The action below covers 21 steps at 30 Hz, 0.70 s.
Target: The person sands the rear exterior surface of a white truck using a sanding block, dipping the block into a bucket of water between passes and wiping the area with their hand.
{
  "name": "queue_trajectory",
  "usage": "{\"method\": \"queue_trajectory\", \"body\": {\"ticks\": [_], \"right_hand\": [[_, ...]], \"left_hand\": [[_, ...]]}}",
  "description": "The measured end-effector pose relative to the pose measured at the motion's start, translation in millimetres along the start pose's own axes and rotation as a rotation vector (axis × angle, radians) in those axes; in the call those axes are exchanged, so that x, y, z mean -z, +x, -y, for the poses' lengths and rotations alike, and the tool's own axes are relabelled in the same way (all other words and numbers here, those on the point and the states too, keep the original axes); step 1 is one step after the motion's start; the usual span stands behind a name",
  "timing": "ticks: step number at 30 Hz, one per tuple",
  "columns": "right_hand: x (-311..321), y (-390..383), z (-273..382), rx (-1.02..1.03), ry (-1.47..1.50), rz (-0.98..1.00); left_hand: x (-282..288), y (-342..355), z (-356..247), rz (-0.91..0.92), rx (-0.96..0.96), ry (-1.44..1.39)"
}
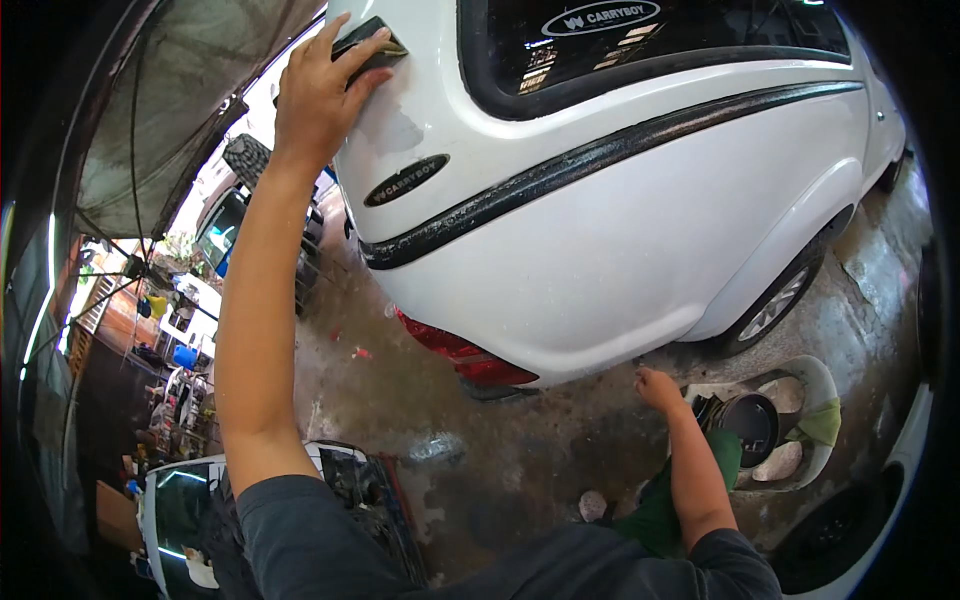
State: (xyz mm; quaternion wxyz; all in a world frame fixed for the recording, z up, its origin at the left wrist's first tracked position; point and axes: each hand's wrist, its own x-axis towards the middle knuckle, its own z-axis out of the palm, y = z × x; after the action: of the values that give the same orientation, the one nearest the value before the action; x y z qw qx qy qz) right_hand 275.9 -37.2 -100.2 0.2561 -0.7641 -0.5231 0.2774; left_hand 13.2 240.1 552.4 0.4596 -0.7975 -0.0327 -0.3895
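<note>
The left hand [322,85] presses a dark flat sanding block [368,45], fingers wrapped over it, against the white vehicle body [620,240], above one black oval badge [405,180]. One oval window sticker [600,17] sits higher. The right hand [658,388] hangs loosely curled, empty.

Left arm reaches straight up, left hand [322,82] pressed flat, fingers together; right hand [657,386] hangs low, loosely curled.
</note>
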Motion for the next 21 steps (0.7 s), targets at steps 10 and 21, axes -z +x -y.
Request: {"method": "queue_trajectory", "body": {"ticks": [10, 21], "right_hand": [[17, -17, -7, 0.049, 0.021, -0.053], [14, -22, -14, 0.075, 0.070, -0.043]], "left_hand": [[43, -87, -52, 0.219, 0.130, -0.073], [33, -85, -57, 0.223, 0.114, -0.009]]}}
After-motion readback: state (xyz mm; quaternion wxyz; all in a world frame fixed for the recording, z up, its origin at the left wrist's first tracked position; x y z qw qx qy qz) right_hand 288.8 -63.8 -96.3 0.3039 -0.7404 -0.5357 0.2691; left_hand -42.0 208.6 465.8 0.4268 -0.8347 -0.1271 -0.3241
